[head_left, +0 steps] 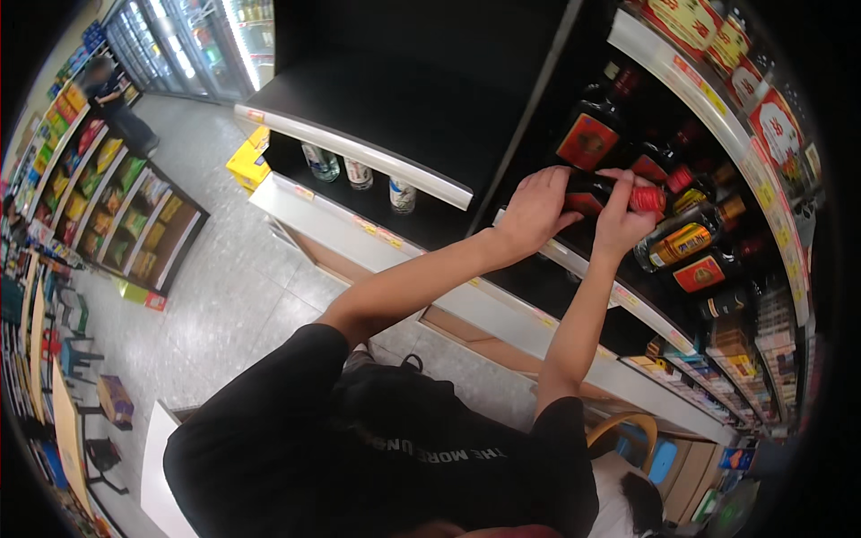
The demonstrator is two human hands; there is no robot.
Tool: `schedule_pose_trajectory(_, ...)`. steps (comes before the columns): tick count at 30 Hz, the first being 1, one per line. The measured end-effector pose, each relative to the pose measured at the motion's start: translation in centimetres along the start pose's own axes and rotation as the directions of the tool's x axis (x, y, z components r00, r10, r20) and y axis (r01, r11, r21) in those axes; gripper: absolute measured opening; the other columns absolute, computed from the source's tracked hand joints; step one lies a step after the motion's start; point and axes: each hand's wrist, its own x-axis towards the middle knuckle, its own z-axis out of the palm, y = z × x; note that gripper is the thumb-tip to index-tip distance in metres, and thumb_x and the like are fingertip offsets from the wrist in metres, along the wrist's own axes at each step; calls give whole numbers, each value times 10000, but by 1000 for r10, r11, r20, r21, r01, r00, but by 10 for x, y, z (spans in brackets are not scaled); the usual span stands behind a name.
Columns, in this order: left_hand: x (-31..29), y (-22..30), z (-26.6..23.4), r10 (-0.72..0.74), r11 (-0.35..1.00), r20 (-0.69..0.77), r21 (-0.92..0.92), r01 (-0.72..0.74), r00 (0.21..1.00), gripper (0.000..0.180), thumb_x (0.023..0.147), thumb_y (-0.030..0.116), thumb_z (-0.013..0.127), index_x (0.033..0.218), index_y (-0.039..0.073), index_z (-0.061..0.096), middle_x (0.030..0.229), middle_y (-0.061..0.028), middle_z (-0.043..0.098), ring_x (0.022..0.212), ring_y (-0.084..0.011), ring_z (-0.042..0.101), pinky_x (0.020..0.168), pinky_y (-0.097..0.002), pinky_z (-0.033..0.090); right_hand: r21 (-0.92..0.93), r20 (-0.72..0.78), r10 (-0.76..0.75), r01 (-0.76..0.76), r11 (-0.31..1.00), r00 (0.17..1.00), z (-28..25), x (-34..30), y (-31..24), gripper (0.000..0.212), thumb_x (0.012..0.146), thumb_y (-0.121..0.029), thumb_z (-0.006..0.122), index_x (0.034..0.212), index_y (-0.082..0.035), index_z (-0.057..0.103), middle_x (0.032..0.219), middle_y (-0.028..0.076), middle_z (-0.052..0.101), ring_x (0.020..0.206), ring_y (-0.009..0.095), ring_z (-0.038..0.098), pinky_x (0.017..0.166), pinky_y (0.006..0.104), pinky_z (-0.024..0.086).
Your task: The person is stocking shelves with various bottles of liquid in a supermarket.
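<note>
A dark glass bottle with a red cap (647,198) lies tilted nearly sideways between my hands at the shelf front. My right hand (619,222) grips it around the neck just below the cap. The fingers of my left hand (536,212) curl over its other end, beside a red label. Behind it stands a dark bottle with a large red label (587,137). To the right are a bottle with a gold label (683,244) and another red-labelled bottle (705,271), all on the same dark shelf. My fingers cover part of the held bottle.
Left of my arms, clear glass bottles (357,172) stand on a lower shelf with a white front edge (350,152). A yellow box (249,161) sits beyond its end. Snack racks (134,211), a person (117,103) and glass-door coolers (184,45) are farther back.
</note>
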Motion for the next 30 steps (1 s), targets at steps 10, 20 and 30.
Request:
schedule_pose_trajectory(10, -61, 43, -59, 352, 913, -35, -207, -351, 935, 594, 742, 36, 751, 1284, 18, 509, 1273, -187, 574, 1189, -375, 563, 997, -469, 470, 363, -27, -246, 238, 901, 969, -42, -61, -97, 175, 972, -166, 509, 930, -11, 440, 739, 180, 630, 666, 319, 664, 663, 470, 589)
schedule_pose_trajectory(20, -102, 4, -133, 201, 956, -114, -193, -221, 973, 576, 664, 1, 781, 1200, 44, 576, 1241, -137, 597, 1183, -341, 562, 973, -434, 475, 343, 178, -292, 219, 913, 940, 45, -94, -143, 223, 975, -270, 559, 937, -73, 461, 756, 89, 663, 672, 253, 687, 643, 385, 587)
schedule_pose_trajectory(30, -141, -99, -242, -256, 925, -318, -356, 136, 913, 760, 760, 19, 813, 1403, 11, 407, 1329, -202, 502, 1234, -377, 512, 1013, -426, 465, 528, 347, -279, 60, 847, 895, 228, -87, -149, 98, 914, -65, 579, 917, -13, 495, 770, 170, 681, 671, 272, 688, 689, 369, 581)
